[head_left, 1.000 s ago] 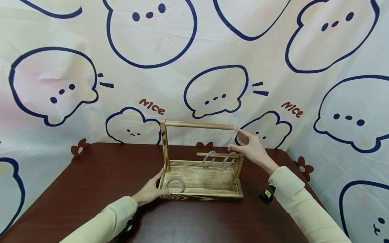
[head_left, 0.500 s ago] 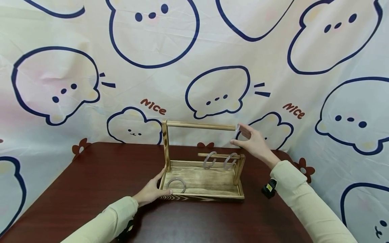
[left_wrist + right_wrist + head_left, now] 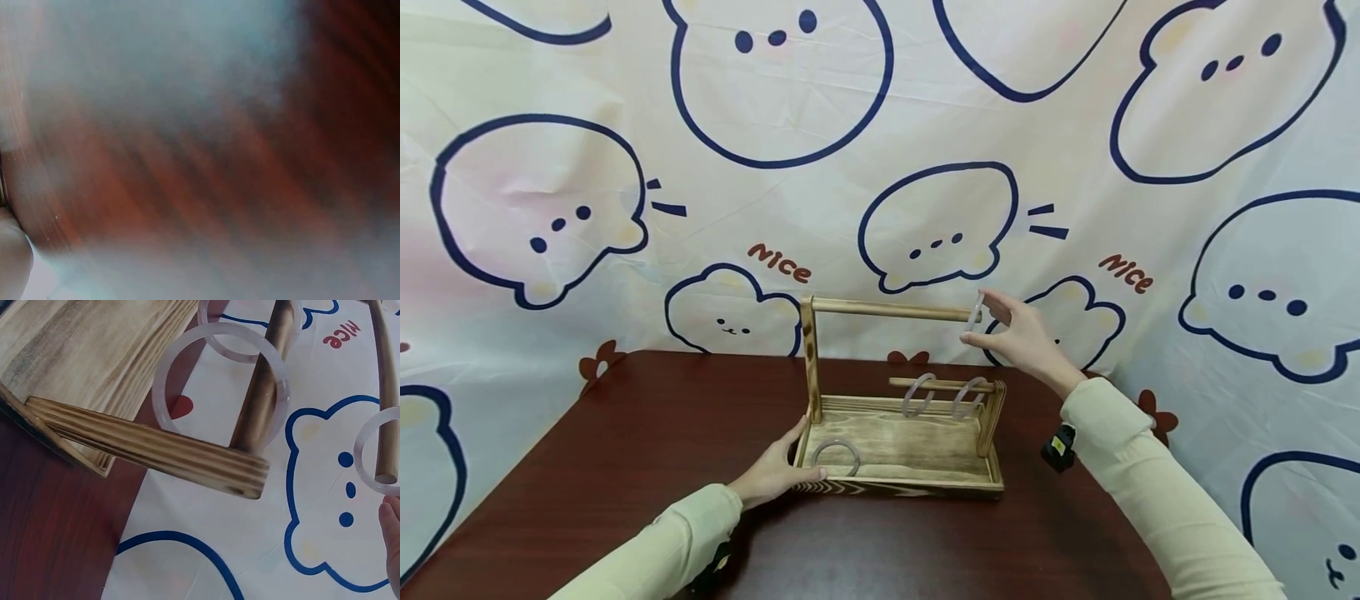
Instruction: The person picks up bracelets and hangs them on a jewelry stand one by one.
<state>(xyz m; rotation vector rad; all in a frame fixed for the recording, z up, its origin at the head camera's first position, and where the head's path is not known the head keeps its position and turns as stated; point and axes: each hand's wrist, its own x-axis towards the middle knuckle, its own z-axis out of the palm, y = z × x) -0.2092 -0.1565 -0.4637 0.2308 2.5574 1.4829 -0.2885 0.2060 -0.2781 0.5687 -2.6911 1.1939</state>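
Note:
In the head view my left hand point(image 3: 775, 475) grips the front left corner of a wooden bangle stand point(image 3: 895, 437), thumb over the front rim. My right hand point(image 3: 1022, 337) pinches a pale translucent bangle point(image 3: 974, 313) between thumb and fingers at the free end of the upper rod point(image 3: 895, 310). From the right wrist, this bangle point(image 3: 359, 450) encircles the rod's tip point(image 3: 387, 477), with fingertips at its lower edge. Two similar bangles hang on the lower rod point(image 3: 943, 385), one nearer its free end point(image 3: 907, 407), the other near the post. Another bangle point(image 3: 835, 442) lies in the tray's front left.
The stand rests on a dark reddish-brown table point(image 3: 662, 433). Its left post point(image 3: 808, 358) carries the upper rod, and a shorter right post point(image 3: 990, 421) carries the lower one. Behind the table hangs a cartoon-printed cloth point(image 3: 820, 217). The left wrist view shows mostly blurred tabletop.
My right hand has brought the bangle from just off the upper rod's right end to slightly left and up, now overlapping the tip. The left hand stays on the tray corner.

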